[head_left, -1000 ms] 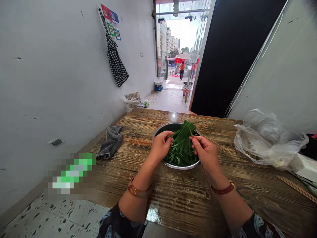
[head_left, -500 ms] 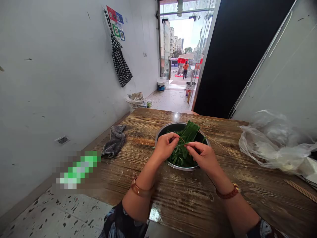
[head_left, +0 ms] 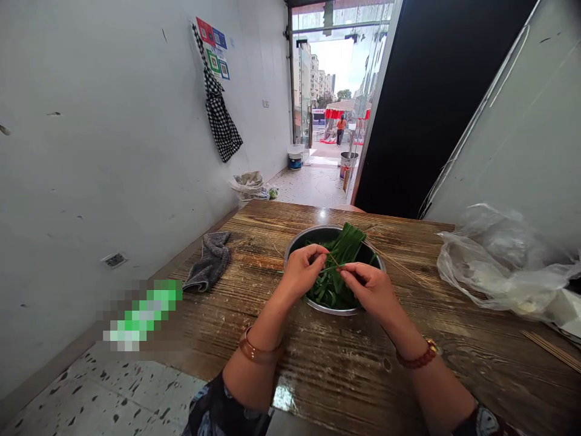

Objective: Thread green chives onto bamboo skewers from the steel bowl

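Leaves lie long, narrow and deep green in a bowl.

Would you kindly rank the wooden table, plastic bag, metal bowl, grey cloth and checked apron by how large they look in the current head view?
1. Wooden table
2. Plastic bag
3. Metal bowl
Grey cloth and checked apron both look smaller, but too alike to rank.
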